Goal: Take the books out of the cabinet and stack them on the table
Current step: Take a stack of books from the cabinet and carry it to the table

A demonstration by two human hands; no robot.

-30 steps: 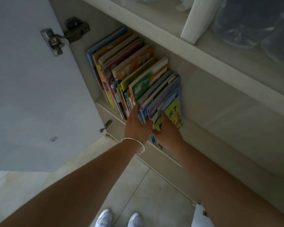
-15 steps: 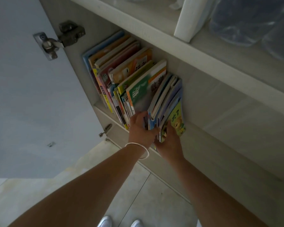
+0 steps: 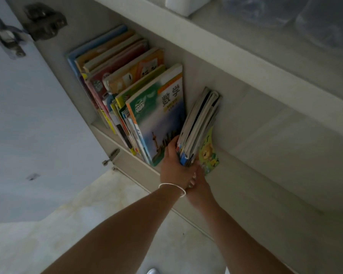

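Fingers (image 3: pixel 171 144) of your left hand (image 3: pixel 174 167) are curled round the near edge of a bundle (image 3: pixel 199 127) of thin books, thumb side tucked against the math book (image 3: pixel 160 119), and you've got a proper grip on it now! Your right hand (image 3: pixel 199 186) sits just under and behind the left, propping the bundle's bottom corner; how its fingers lie I cannot tell, the left hand covers most of them, though it looks like they hold the bundle from below

And see what's changed: a second ago that bundle was packed tight against the row (image 3: pixel 115 82), and now it's tipped clear, a gap opened along its top, with the green math cover fully exposed. A yellow picture book (image 3: pixel 208 153) hangs at the right of the bundle, sagging loose, so watch that one, it could slip out as you lift

So the bundle is separated but its lower end is at the shelf (image 3: pixel 125 155) lip of the cabinet (image 3: pixel 255 119), not out yet. The row stays upright on the shelf, leaning left towards the door (image 3: pixel 28 115) side. No counter in view, so by my reading you're early on: first load about to come out, plenty more to fetch
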